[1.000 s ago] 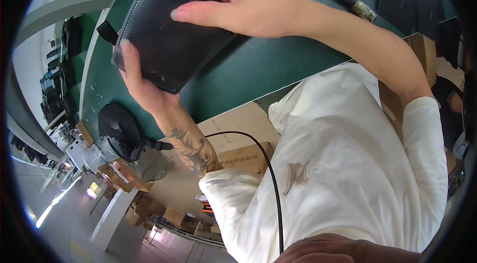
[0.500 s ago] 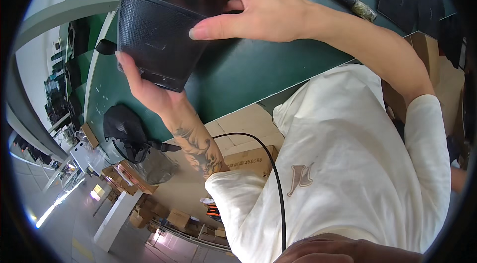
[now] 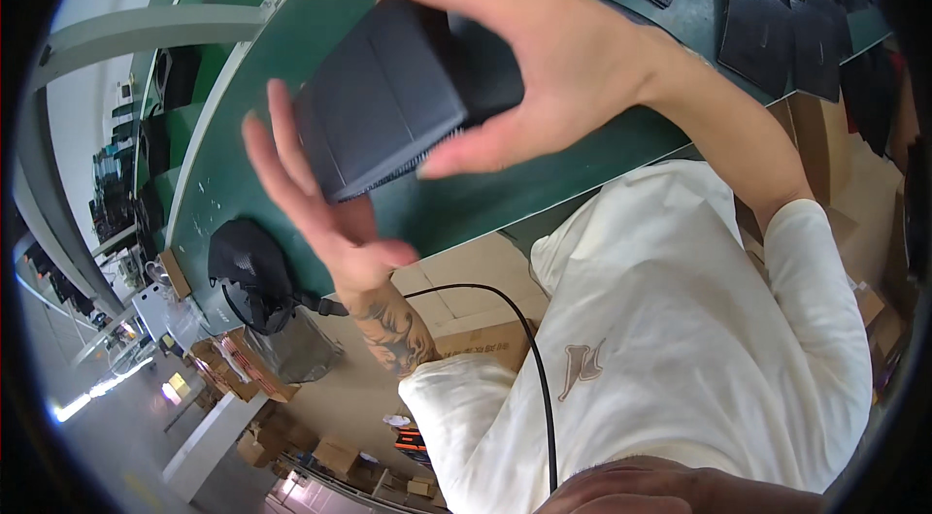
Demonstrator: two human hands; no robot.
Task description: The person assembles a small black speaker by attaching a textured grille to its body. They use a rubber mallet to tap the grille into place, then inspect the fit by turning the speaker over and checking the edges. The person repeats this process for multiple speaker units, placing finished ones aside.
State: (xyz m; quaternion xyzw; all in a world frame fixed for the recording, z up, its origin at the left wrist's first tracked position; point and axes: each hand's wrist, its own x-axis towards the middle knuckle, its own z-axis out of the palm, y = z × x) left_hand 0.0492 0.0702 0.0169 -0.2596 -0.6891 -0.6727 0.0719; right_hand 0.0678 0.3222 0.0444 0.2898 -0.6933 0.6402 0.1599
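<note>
Black box [image 3: 374, 106]: between the two hands, over the table, tilted, its smooth, seamed face in view and a textured face just showing along the near edge.
Right hand [image 3: 558, 63]: arched over the box from its right side, grasping it; the thumb lies at the near edge, the index finger reaches past the far side, and other fingers pass behind.
Left hand [image 3: 335, 218]: left of the box and on its near side, palm turned upward, fingers spread and not clenched; blur makes it hard to say whether they touch the box.
Green table [image 3: 573, 160]: beneath box and hands, its near edge running in front of the person.
Black panels [image 3: 757, 33]: at the table's right end, well apart from the box, some overlapping.
Black bag [image 3: 250, 262]: near the table's left corner, below the left hand in view.
Black cable [image 3: 532, 339]: hanging in a curve before the white shirt [image 3: 670, 320].
</note>
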